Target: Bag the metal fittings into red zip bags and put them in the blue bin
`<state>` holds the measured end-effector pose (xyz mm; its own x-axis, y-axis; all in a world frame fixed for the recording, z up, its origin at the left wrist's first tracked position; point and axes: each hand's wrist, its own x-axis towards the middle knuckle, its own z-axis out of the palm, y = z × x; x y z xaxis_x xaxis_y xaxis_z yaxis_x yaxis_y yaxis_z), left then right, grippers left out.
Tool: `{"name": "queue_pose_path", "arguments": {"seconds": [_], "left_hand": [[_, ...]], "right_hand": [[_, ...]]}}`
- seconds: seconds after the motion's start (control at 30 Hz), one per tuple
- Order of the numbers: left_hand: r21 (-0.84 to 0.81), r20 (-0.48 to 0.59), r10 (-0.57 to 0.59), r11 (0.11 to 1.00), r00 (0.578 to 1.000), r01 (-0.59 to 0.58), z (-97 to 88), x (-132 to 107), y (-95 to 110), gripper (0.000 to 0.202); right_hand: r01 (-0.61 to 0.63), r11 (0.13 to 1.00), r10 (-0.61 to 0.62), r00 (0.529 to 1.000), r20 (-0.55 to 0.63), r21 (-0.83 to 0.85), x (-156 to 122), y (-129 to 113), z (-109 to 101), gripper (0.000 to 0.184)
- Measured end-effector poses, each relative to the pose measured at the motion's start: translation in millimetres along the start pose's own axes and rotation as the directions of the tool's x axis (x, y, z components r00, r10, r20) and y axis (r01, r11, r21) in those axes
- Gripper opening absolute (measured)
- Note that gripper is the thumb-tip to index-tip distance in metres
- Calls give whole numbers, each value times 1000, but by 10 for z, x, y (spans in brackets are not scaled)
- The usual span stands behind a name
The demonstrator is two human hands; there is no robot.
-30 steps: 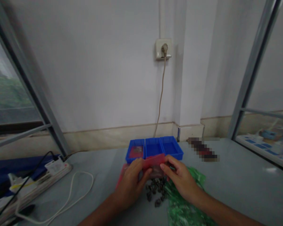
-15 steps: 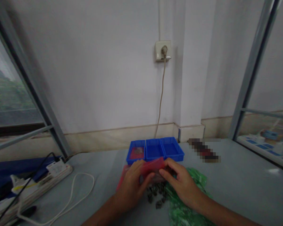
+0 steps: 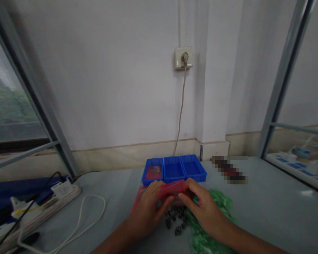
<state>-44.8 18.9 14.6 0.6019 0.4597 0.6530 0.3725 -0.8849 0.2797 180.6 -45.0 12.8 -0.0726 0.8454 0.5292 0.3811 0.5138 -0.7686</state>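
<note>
Since both hands hold it, the pink bag (image 3: 172, 187) lies directly at the fingers, just in front of the bins (image 3: 174, 168). Its long axis runs roughly along the bins' near edge. Left hand (image 3: 146, 209) pinches one end, right hand (image 3: 202, 205) the other (neither is clearly nearer; the far fingertips are partly hidden). On the near side of the bins, dark parts (image 3: 175, 213) lie loose on the table (image 3: 119, 190), with green plastic (image 3: 201, 234) under the right forearm. Behind the bins rises a wall (image 3: 122, 88) with a socket (image 3: 179, 58).
</note>
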Motion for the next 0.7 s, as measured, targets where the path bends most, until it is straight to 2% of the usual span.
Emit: {"name": "queue_pose_path", "arguments": {"seconds": [0.13, 0.27, 0.37, 0.5, 0.6, 0.7], "left_hand": [[-53, 23, -4, 999, 1000, 5, -45, 61, 51, 20], [-61, 31, 9, 998, 999, -7, -65, 72, 81, 21], [-20, -22, 7, 1000, 1000, -8, -23, 21, 34, 22], [86, -157, -50, 994, 986, 64, 95, -92, -93, 41], [166, -246, 70, 986, 967, -29, 163, -147, -191, 57], [226, -158, 132, 970, 979, -95, 166, -133, -242, 60]], "right_hand": [[7, 1000, -7, 1000, 26, 14, 9, -18, -6, 10], [33, 999, -33, 998, 51, -2, 19, -49, -18, 13], [44, 999, -44, 999, 23, -25, 13, -54, -23, 13], [-21, 1000, 21, 1000, 1, 18, 22, -23, -23, 19], [-91, 984, 94, 996, -8, 154, 46, 12, -12, 23], [-137, 947, 143, 990, 1, 291, 69, 36, 3, 29]]}}
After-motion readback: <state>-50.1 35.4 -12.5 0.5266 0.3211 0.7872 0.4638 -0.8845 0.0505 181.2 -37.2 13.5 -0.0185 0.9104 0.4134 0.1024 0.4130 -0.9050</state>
